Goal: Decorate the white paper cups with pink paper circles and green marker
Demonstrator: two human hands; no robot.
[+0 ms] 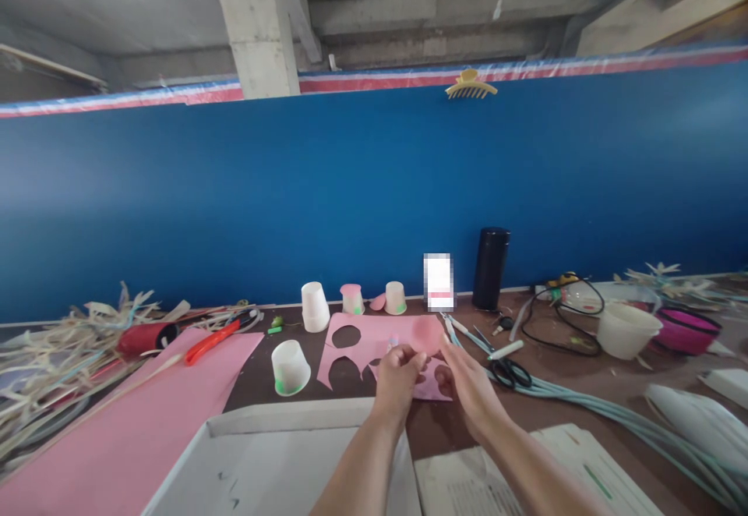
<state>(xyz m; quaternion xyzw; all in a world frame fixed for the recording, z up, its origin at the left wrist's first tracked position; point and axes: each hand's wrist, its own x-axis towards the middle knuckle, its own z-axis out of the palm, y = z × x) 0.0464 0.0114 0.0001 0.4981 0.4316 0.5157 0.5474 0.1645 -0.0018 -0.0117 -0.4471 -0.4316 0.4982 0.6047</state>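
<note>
My left hand (400, 379) is closed, its thumb and fingers at the lower edge of a round pink paper disc (428, 333). On the disc's right edge are the fingers of my right hand (471, 385), also closed. Under the hands lies a pink paper sheet (374, 327) with round holes cut in it. A small pale object (393, 341) shows just behind my left hand; its kind is unclear. Left of the sheet, a white paper cup (291, 366) with a green rim stands upside down. Farther back is a cup topped with pink paper (352, 300).
A white box lid (280, 461) lies in front. Black-handled scissors (511, 374) and bundled pale blue strips (596, 401) are on the right. A black bottle (491, 268) stands by the blue partition (374, 189). Red pliers-like handles (211, 343) lie on pink paper (146, 422), left.
</note>
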